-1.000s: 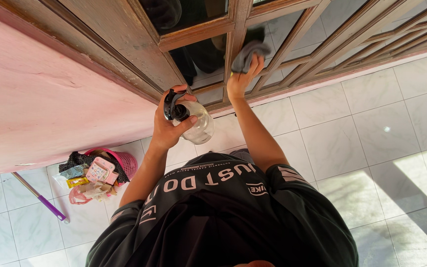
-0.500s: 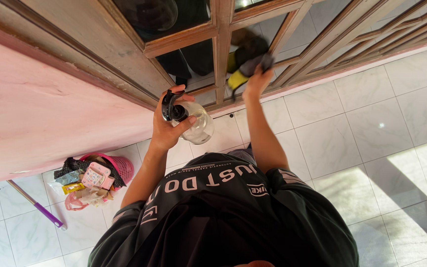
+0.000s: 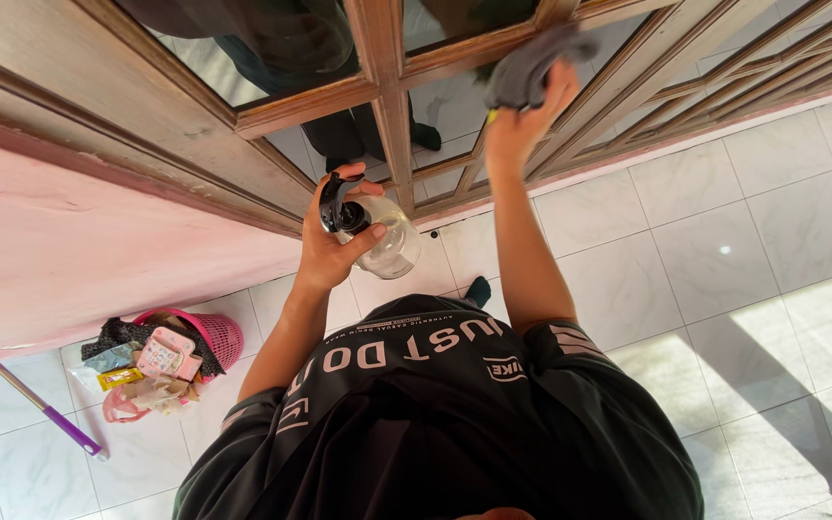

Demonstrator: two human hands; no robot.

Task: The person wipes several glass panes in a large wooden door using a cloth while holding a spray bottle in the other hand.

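My left hand [image 3: 331,239] grips a clear spray bottle [image 3: 392,243] with a black trigger head, held in front of the wooden glass-paned door [image 3: 377,91]. My right hand [image 3: 522,116] is stretched up, pressing a grey cloth [image 3: 530,67] against a glass pane beside the door's central wooden bar. The glass reflects dark legs and feet. Below the arms I see my dark T-shirt with light lettering.
A pink wall [image 3: 79,250] runs at the left. On the white tiled floor [image 3: 724,250] stands a pink basket [image 3: 206,337] stuffed with cloths and small packets, and a purple-tipped stick [image 3: 50,414] lies beside it. Sunlight falls on the tiles at lower right.
My right hand with the grey cloth has moved up and to the right across the glass. The left hand has kept the spray bottle almost still.
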